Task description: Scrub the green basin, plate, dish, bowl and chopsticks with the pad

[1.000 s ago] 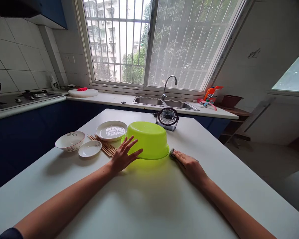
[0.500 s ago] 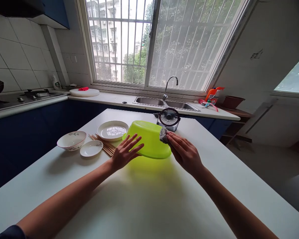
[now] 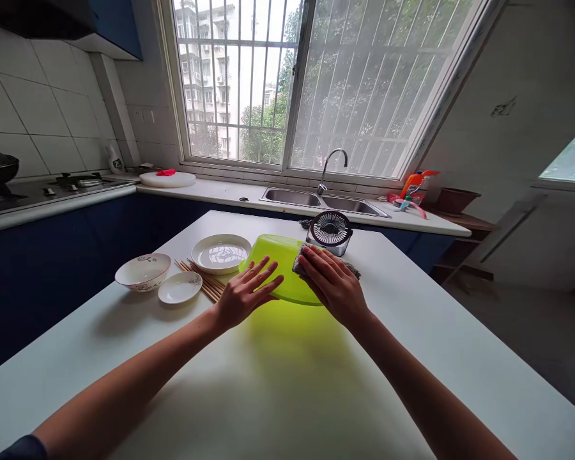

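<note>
A translucent lime-green plastic basin [image 3: 287, 284] is turned bottom-up over the white table, its rim toward me. My left hand [image 3: 246, 291] holds its left near side, fingers spread over the outer wall and thumb low by the rim. My right hand [image 3: 333, 281] presses a grey cloth [image 3: 299, 262] against the right side of the wall, fingers closed over it. Part of the cloth shows beyond the knuckles. The basin's inside and far rim are hidden.
Left of the basin are a white plate [image 3: 220, 252], wooden chopsticks [image 3: 211, 287], a small dish [image 3: 179, 289] and a flowered bowl [image 3: 142, 273]. A small fan [image 3: 331, 229] stands behind. Across a gap is a counter with a double sink [image 3: 292, 197] and tap [image 3: 323, 172].
My right hand has moved left across the basin with the cloth, from its right edge onto the wall. My left hand stays on the basin. The view has shifted slightly.
</note>
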The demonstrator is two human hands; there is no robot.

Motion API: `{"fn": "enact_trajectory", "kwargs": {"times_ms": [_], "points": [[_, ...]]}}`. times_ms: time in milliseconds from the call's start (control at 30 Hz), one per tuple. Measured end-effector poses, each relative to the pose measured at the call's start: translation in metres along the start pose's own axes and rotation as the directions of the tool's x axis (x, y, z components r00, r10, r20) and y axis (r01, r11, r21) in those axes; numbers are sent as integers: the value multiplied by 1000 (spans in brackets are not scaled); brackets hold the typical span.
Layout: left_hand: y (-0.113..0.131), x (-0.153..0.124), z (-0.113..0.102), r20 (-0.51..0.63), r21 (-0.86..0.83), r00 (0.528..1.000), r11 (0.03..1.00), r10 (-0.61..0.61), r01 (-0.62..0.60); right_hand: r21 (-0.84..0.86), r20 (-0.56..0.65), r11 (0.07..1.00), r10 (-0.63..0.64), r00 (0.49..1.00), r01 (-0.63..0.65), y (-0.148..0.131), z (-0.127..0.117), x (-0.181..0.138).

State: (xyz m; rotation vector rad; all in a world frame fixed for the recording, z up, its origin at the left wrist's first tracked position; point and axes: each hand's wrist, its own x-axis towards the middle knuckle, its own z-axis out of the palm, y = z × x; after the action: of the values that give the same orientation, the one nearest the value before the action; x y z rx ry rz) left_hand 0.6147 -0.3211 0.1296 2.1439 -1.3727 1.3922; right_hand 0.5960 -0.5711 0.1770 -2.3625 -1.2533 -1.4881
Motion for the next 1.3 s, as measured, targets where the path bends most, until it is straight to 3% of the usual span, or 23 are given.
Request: {"fn": "enact_trajectory", "kwargs": {"times_ms": [267,500,600,767,833,1100,1300], "points": [[2,5,0,4,-41,999,998,-40,40,57,10,998,-42,999,41,4,-3,-3],[2,4,2,3,-74,998,995,-70,70,101,104,987,-133,986,122,0,-12,-3],[5,1,3,-6,-76,998,995,-69,69,114,97,991,-83,992,72,7,-10,1],[7,-3,4,-10,-66,1000,998,-10,9,194,104,964,166,981,-184,24,-3,12],[7,-3,3,-13,-73,1000,997,-7,6,227,126,947,202,971,-227,26,-3,14],[0,5,-2,-2,-131,997,988,-82,81,164,99,986,-22,995,6,0,-9,14],[0,9,-3,-18,-240,979,951,-205,195,146,123,989,-32,992,14,-14,-10,10]]}}
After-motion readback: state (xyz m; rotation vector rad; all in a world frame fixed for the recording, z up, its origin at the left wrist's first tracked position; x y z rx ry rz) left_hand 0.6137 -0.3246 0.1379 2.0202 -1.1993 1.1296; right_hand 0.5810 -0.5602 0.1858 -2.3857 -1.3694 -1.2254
